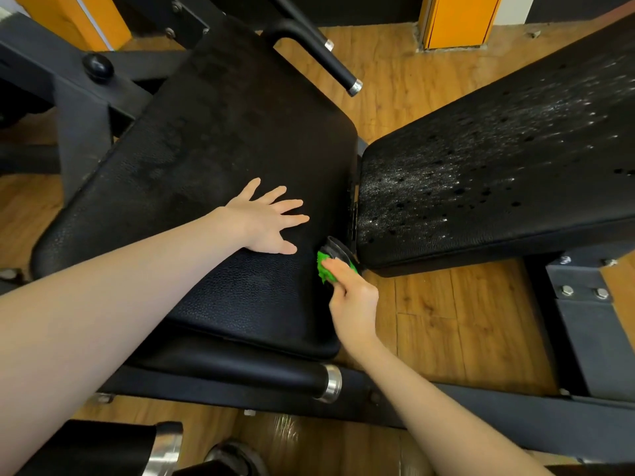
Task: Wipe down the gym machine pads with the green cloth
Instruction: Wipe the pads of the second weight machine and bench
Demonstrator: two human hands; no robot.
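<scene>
Right hand (354,297) pinches the bunched cloth (324,269) at the seat pad's (220,159) right edge, left hand (266,219) flat, fingers spread; wadded, it could miss the wet pad (498,173).

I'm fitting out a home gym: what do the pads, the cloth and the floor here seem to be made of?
Seat pad: black vinyl or faux leather, going by its pebbled grain. Back pad: likely the same, speckled with droplets. Green cloth: fuzzy, perhaps microfibre. Floor: wood-look planks with visible seams, maybe laminate.

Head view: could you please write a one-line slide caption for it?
Left hand flat on the seat pad; right hand wipes its edge with the green cloth; back pad droplet-speckled.
</scene>
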